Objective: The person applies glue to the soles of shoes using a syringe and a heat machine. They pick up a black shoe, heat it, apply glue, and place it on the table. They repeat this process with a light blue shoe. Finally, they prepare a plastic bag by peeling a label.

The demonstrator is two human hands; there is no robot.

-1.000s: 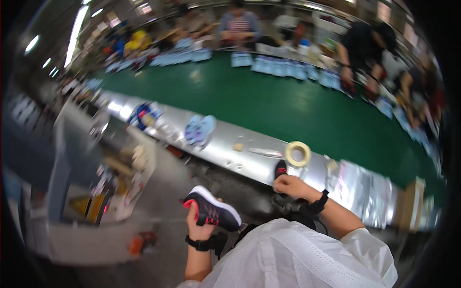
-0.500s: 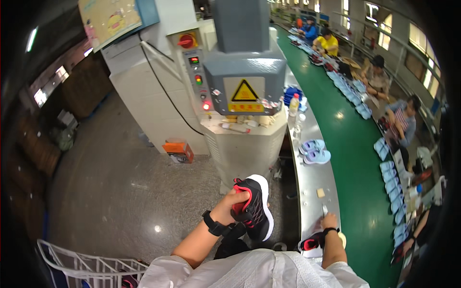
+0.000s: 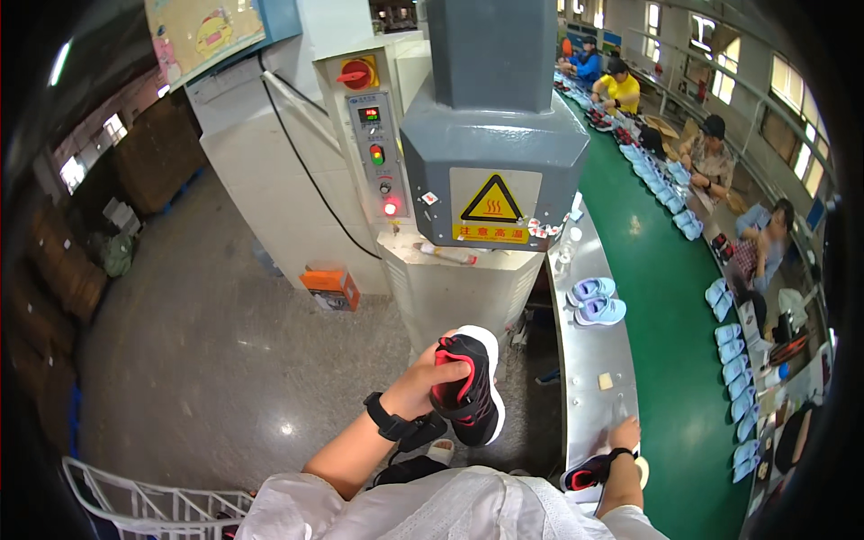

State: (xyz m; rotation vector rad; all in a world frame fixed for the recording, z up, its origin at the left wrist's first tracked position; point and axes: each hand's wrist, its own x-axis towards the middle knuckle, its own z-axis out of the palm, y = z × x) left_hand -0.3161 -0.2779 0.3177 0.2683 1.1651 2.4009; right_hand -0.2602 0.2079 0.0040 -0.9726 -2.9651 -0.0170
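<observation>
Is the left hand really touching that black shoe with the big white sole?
Touching. The head view shows the left hand gripping the black shoe, its thumb lying across the opening.

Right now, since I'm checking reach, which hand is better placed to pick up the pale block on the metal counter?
Probably the right hand: it is at the metal counter near the pale block, though its grip is unclear. The left hand is farther off, holding a black shoe.

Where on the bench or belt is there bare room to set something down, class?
The metal bench is bare between the light-blue shoes and beige block; the green belt, between bench and shoe row. The bench's near end is crowded: right hand, dark shoe, cream roll.
</observation>
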